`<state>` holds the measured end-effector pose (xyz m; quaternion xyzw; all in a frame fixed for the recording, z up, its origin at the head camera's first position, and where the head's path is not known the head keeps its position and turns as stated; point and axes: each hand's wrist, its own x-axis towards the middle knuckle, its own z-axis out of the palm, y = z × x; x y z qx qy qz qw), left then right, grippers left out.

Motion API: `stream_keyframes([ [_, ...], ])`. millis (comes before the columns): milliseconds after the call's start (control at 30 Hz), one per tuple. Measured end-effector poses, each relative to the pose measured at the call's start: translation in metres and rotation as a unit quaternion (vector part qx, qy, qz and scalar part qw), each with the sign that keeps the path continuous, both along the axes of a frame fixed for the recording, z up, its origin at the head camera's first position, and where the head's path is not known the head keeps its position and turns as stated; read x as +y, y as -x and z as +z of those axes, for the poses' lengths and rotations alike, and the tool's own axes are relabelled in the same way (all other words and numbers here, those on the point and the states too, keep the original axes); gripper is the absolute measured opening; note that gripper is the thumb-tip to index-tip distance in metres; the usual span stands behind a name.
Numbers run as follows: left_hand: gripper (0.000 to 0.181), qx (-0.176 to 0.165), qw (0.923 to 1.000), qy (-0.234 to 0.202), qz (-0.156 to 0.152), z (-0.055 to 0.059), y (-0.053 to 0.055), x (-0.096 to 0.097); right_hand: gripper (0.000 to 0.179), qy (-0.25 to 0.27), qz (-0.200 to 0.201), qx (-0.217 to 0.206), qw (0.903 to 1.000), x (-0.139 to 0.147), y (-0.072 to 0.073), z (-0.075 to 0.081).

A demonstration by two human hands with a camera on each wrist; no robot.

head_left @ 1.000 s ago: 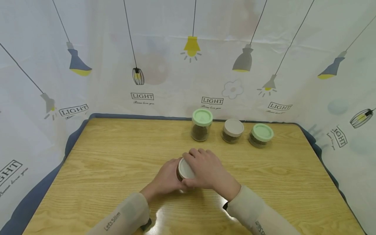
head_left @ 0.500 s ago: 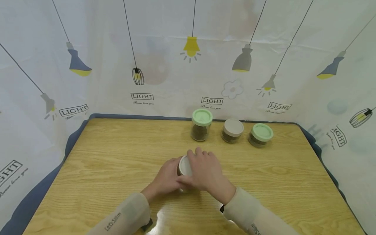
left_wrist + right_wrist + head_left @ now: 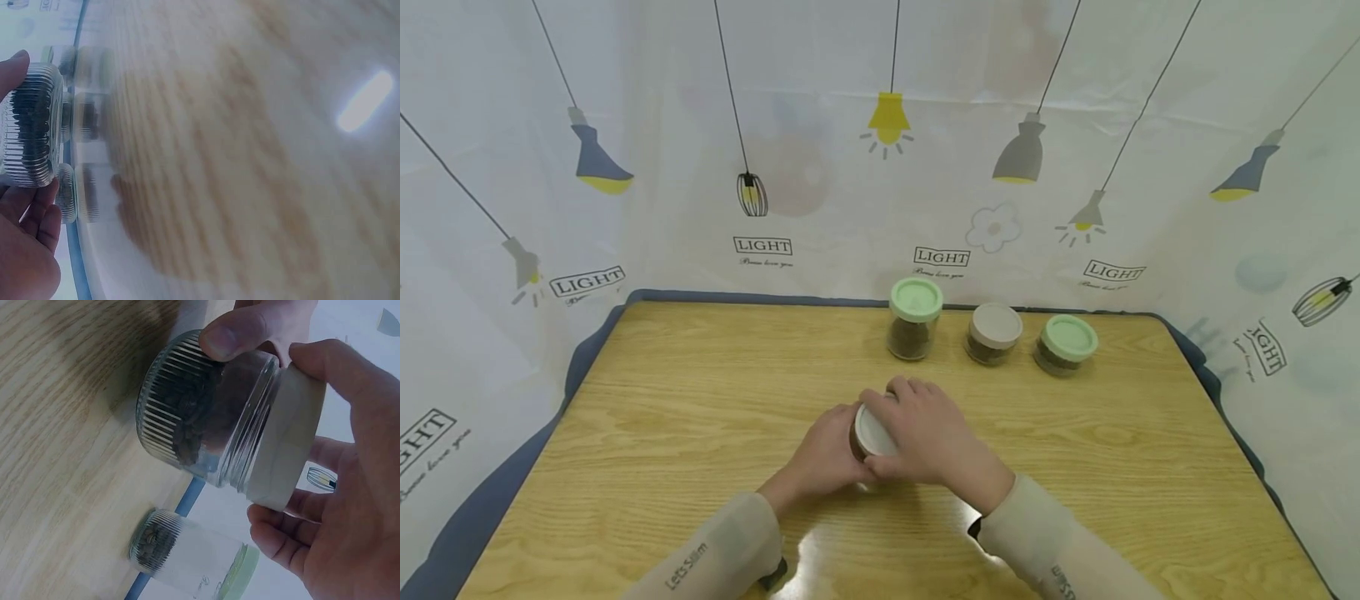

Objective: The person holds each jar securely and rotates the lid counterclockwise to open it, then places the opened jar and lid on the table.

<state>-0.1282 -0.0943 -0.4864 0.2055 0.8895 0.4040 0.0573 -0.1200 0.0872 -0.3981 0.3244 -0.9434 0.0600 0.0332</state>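
Note:
My left hand point(image 3: 823, 450) grips the ribbed glass body of a small jar point(image 3: 194, 406) near the middle of the table. Dark, lumpy bits lie inside it. Over its top, my right hand point(image 3: 928, 433) holds the white lid point(image 3: 290, 425) by the rim, thumb on one side and fingers on the other. Between lid and body, the ridged glass neck shows in the right wrist view. That view also has my left thumb point(image 3: 228, 340) pressed against the glass. In the left wrist view the jar's ribbed base is visible at the left edge.
Along the back of the wooden table point(image 3: 700, 375) stand three lidded jars with dark contents: a tall one with a green lid point(image 3: 916, 300), a short one with a white lid point(image 3: 997, 326) and a short one with a green lid point(image 3: 1071, 337). A printed cloth hangs behind.
My right hand twisted on the lid, its fingers swinging forward half a second ago, and is now turned back to about its first angle. The left hand stays put around the jar.

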Motion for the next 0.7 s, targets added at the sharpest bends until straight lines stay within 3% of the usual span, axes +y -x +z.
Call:
stream_keyframes([
  [133, 0.083, -0.005, 1.0000, -0.002, 0.007, -0.002, 0.000, -0.001, 0.070, 0.017, 0.014, -0.004, 0.9998, 0.002, 0.001, 0.003],
  [700, 0.093, -0.010, 0.9995, -0.002, 0.029, 0.001, 0.005, -0.011, 0.076, 0.055, 0.008, 0.016, 0.9983, 0.013, 0.000, 0.011],
])
